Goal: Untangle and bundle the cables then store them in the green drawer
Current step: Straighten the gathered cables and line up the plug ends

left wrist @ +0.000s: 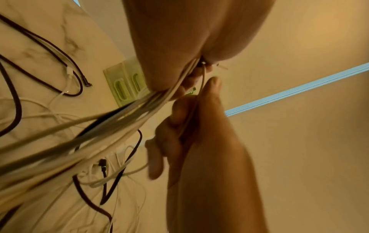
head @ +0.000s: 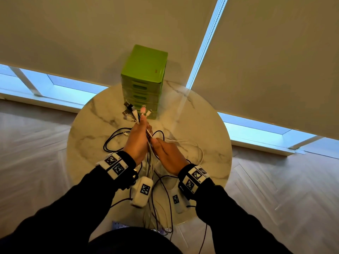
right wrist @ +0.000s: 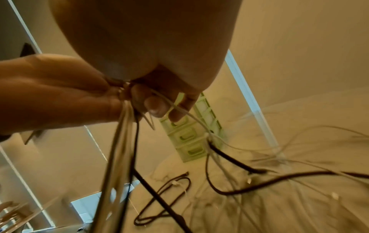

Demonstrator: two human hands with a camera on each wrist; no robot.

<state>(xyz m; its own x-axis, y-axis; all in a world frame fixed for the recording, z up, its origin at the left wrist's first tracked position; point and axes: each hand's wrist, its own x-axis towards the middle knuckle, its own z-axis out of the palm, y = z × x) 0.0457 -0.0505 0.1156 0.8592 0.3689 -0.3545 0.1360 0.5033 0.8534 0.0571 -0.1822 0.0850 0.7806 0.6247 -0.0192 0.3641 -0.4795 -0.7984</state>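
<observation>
My left hand (head: 138, 136) grips a bunch of white and black cables (head: 149, 162) above the round marble table (head: 207, 136), their plug ends (head: 136, 111) fanning out past its fingers towards the green drawer unit (head: 145, 79). My right hand (head: 166, 150) sits just beside it and pinches one white cable (head: 149, 133) of the bunch. In the left wrist view the cables (left wrist: 111, 119) run out from under my left palm (left wrist: 169, 52), and the right hand (left wrist: 199, 126) holds a thin white cable. The right wrist view shows right fingers (right wrist: 155, 105) curled on a white cable (right wrist: 187, 115). All the drawers look closed.
Loose black and white cable loops (head: 113, 140) lie on the table around and below my hands, some hanging over the near edge. White tagged camera units (head: 142, 191) hang under my wrists. Window blinds rise behind the table; wood floor surrounds it.
</observation>
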